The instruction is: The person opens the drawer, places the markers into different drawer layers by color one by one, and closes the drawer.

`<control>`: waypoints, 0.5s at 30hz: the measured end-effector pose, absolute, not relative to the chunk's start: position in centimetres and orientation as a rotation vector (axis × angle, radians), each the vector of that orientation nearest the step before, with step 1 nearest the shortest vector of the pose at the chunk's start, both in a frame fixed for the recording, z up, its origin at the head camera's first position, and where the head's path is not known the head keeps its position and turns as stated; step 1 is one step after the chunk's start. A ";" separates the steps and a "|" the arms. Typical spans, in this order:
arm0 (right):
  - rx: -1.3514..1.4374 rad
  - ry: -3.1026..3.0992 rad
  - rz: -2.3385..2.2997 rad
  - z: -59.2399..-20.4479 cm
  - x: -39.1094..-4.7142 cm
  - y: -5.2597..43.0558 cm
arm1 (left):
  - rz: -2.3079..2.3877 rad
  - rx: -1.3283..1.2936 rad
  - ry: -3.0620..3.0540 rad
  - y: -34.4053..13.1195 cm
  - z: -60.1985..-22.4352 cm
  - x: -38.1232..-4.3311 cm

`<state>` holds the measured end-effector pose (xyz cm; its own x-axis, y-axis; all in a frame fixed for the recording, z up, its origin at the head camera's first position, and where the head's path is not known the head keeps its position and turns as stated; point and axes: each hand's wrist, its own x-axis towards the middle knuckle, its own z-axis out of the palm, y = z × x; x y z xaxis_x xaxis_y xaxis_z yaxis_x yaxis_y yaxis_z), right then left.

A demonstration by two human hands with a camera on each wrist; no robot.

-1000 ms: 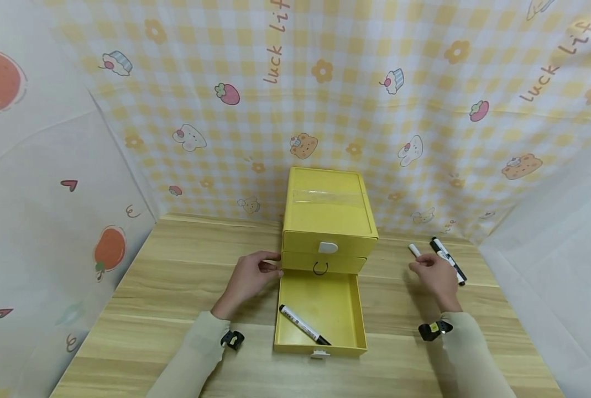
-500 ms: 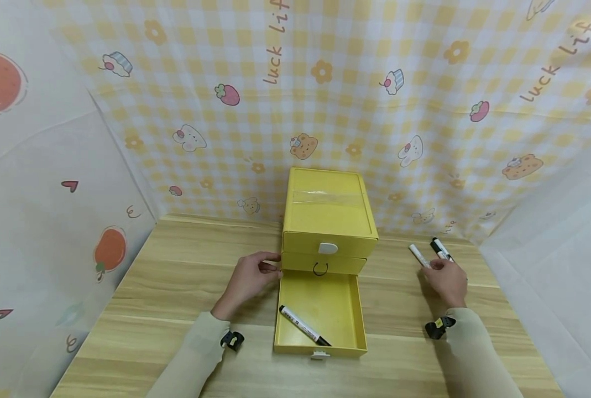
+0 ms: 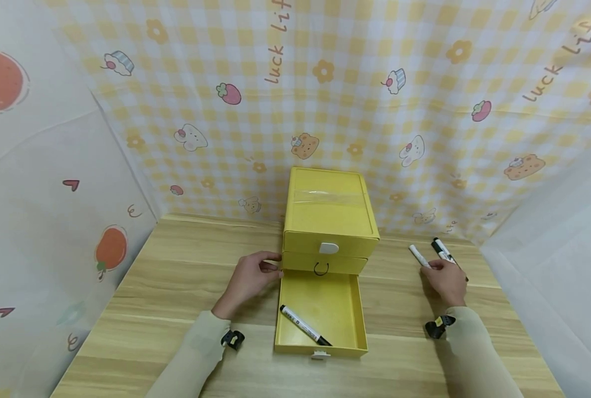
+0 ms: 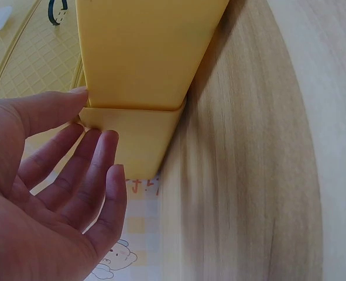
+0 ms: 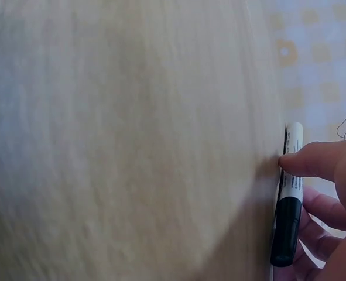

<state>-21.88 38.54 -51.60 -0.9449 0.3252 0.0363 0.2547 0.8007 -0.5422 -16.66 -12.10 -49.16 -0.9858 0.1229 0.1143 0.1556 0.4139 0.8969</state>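
Observation:
A yellow drawer cabinet (image 3: 331, 213) stands against the cloth, its bottom drawer (image 3: 332, 298) pulled out. Inside the drawer lies a white marker with black ends (image 3: 305, 325). My left hand (image 3: 250, 275) rests at the cabinet's front left edge; in the left wrist view its thumb and fingertips touch the corner, with the fingers loosely bent. On the right, my right hand (image 3: 446, 281) pinches another marker (image 5: 287, 231) between thumb and fingers, close to the table. Its white end (image 3: 418, 256) sticks out beyond the fingers in the head view.
More markers (image 3: 443, 251) lie just behind my right hand, partly covered by it. The wooden table (image 3: 200, 243) ends at a checked cloth (image 3: 325, 110) behind the cabinet. White cloth (image 3: 41, 221) hangs at the left side.
My right hand has shifted slightly right and down onto the nearest marker and now pinches it. My left hand and the drawer stay where they were.

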 end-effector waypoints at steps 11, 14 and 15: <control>-0.473 -2.854 0.891 -51.9 -22.2 38.7 | -1.663 -0.280 -2.603 -12.1 -48.9 -16.5; -0.467 -2.848 0.910 -52.0 -22.1 38.7 | -1.668 -0.285 -2.601 -12.1 -48.9 -16.6; -0.463 -2.843 0.915 -52.1 -22.1 38.6 | -1.670 -0.284 -2.600 -12.1 -48.9 -16.6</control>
